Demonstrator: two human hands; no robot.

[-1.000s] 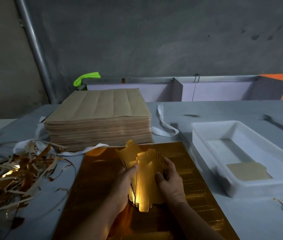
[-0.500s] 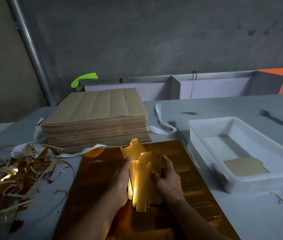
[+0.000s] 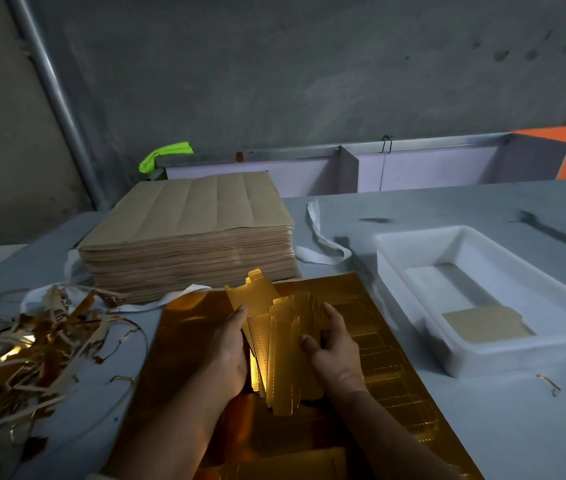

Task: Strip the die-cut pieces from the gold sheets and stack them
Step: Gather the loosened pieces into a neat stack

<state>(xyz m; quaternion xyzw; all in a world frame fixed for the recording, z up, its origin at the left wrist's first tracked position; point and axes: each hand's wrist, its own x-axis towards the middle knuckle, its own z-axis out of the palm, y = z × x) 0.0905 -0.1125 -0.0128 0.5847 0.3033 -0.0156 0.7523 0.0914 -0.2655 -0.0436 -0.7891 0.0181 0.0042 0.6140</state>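
Observation:
A bundle of gold die-cut pieces stands on edge between my two hands, over a gold sheet that lies flat on the table in front of me. My left hand presses against the bundle's left side with the thumb up along it. My right hand grips the right side, thumb on the front and fingers behind. One piece sticks up higher at the back left of the bundle. A single die-cut piece lies brown side up in the white tray.
A thick stack of brown-backed sheets sits behind the gold sheet, with white strapping around it. Gold and brown waste strips are heaped at the left. A grey wall and a metal pole stand behind the table.
My hands have squeezed the fanned pieces closer together into a tighter upright bundle. The view has shifted slightly.

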